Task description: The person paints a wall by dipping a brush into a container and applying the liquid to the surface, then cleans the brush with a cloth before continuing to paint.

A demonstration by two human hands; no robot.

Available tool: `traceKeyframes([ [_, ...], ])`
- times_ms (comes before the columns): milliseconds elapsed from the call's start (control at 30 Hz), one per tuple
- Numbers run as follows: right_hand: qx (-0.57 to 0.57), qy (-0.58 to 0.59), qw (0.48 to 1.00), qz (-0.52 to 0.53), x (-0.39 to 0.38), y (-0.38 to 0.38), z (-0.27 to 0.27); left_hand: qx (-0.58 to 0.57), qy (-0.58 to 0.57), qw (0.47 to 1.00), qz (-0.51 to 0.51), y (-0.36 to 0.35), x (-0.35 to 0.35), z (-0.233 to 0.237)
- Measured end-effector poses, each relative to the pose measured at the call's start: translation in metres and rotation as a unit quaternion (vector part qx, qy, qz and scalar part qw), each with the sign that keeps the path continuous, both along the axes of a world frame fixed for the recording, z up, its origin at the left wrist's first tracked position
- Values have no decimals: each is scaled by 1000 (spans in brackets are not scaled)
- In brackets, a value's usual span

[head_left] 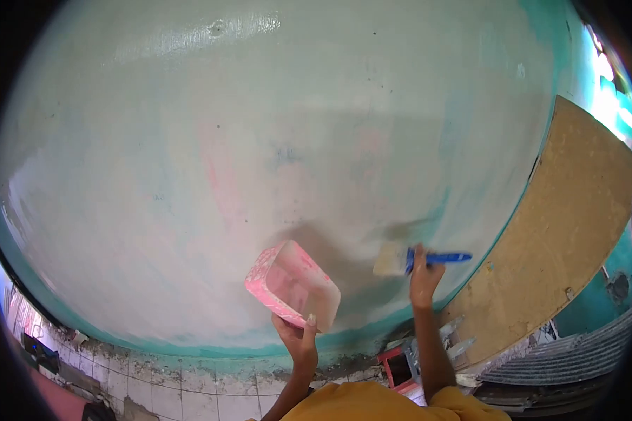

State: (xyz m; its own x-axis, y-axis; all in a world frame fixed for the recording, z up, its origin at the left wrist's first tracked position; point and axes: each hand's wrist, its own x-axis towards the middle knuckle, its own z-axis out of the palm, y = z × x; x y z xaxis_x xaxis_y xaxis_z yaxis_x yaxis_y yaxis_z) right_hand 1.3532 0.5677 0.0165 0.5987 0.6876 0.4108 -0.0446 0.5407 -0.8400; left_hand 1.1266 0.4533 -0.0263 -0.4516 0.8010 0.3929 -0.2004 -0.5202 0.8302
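Note:
My left hand [299, 339] grips a pink rectangular paint tub [258, 279] by its lower edge, thumb over the rim. Pale paint smears the tub's walls, and its open mouth tilts toward me. To the right, my right hand [424, 277] is closed around the blue handle of a wide paintbrush [388, 259]. The brush's pale bristles point left, close to the wall [288, 175] and overlapping it in this view. Whitish paint covers much of that wall, with pink and teal patches showing through.
A large brown board [562, 210] leans at the right. Corrugated sheets [562, 365] lie below it. A red-framed object [399, 368] stands on the floor beside my right forearm. White floor tiles [196, 403] run along the wall's teal bottom edge. Dark items [41, 353] sit at the lower left.

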Motion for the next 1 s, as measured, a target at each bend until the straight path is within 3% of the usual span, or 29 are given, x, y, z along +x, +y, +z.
traceKeyframes([
  [133, 128, -117, 979, 108, 31, 36, 141, 23, -24, 999, 21, -3, 27, 4],
  [167, 208, -268, 939, 62, 48, 66, 160, 29, -17, 999, 27, -5, 34, 7],
  [200, 226, -427, 874, -50, 44, 50, 216, 34, -10, 999, 33, -6, 41, 9],
  [267, 312, -538, 769, -148, 36, 55, 277, 35, -30, 998, 39, -6, 54, 9],
  [300, 317, -539, 768, -139, 32, 66, 296, 43, -45, 997, 43, -6, 62, 8],
  [333, 417, -542, 713, -155, 26, 76, 312, 45, -47, 996, 53, -6, 68, 7],
  [367, 512, -536, 649, -171, 23, 82, 321, 54, -37, 995, 68, -6, 73, 7],
  [400, 517, -532, 650, -167, 20, 89, 314, 62, -27, 994, 82, -5, 76, 7],
  [467, 386, -666, 616, -165, 17, 107, 275, 56, -28, 993, 99, -10, 85, 6],
  [533, 425, -679, 585, -129, 16, 117, 214, 51, -30, 992, 115, -21, 95, -2],
  [600, 389, -701, 598, -7, 17, 106, 169, 29, -44, 990, 133, -30, 100, -12],
  [700, 379, -694, 609, 61, 21, 115, 165, 14, -52, 985, 165, -41, 103, -18],
  [767, 386, -681, 623, 11, 24, 126, 207, 11, -68, 981, 182, -47, 107, -21],
  [833, 238, -723, 648, 19, 23, 101, 288, -2, -50, 979, 199, -52, 107, -23],
  [867, 263, -631, 729, -46, 16, 97, 310, -5, -50, 979, 200, -51, 105, -22],
  [900, 239, -637, 731, -42, 17, 98, 341, -8, -58, 979, 197, -52, 105, -24],
  [933, 373, -600, 694, -138, 20, 116, 358, -11, -67, 979, 194, -53, 106, -25],
  [1000, 377, -612, 680, -144, 23, 107, 385, -17, -61, 979, 192, -54, 105, -27],
])
